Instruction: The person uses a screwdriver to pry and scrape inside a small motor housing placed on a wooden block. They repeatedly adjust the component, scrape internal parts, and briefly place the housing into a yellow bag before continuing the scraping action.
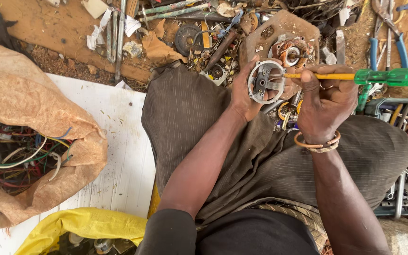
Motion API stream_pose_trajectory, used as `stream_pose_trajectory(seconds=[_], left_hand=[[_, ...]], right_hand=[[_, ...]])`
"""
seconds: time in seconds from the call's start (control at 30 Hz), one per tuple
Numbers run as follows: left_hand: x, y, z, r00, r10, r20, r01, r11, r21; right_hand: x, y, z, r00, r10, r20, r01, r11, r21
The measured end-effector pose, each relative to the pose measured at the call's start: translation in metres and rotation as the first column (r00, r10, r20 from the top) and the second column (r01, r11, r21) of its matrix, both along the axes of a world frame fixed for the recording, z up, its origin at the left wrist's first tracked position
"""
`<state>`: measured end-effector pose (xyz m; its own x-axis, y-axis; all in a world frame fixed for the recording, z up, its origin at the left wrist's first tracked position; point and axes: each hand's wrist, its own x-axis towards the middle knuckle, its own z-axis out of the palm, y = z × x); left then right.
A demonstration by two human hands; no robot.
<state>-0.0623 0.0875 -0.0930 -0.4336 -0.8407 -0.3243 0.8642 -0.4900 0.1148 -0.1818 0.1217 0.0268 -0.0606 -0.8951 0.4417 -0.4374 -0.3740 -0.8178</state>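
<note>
Left hand (243, 97): fingers closed round grey motor end cover (264, 81).
Right hand (324, 101): fingers gripping green-handled screwdriver (355, 76).
Care: keep tip seated, cover steady.

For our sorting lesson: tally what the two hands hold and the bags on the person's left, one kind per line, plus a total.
Motor end caps: 1, in the left hand, cap
Screwdrivers: 1, in the right hand, screwdriver
Brown bags of wires: 1
Yellow bags: 1
Total: 4
</note>
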Motion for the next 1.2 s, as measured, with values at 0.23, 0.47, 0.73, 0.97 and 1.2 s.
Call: stream_pose_trajectory(seconds=[0.23, 0.47, 0.73, 0.97, 1.2], left_hand=[[0.001, 0.000, 0.000, 0.999, 0.018, -0.029, -0.019, 1.000, -0.020], [-0.002, 0.001, -0.006, 1.000, -0.001, 0.004, 0.001, 1.000, 0.001], [-0.003, 0.001, -0.007, 0.999, 0.001, 0.036, -0.002, 1.000, 0.023], [-0.003, 0.002, 0.000, 0.974, -0.037, 0.223, 0.034, 0.999, 0.015], [-0.005, 0.005, -0.007, 0.980, -0.025, 0.199, 0.039, 0.997, -0.065]], right_hand=[[0.001, -0.002, -0.012, 0.990, 0.076, 0.116, -0.083, 0.995, 0.057], [0.001, 0.001, -0.010, 0.993, 0.116, 0.032, -0.117, 0.993, 0.028], [0.000, 0.000, -0.010, 0.988, 0.138, 0.066, -0.142, 0.988, 0.057], [0.002, -0.001, -0.010, 0.993, 0.119, 0.015, -0.120, 0.992, 0.034], [-0.001, -0.010, -0.007, 0.935, -0.050, -0.350, 0.064, 0.998, 0.029]])
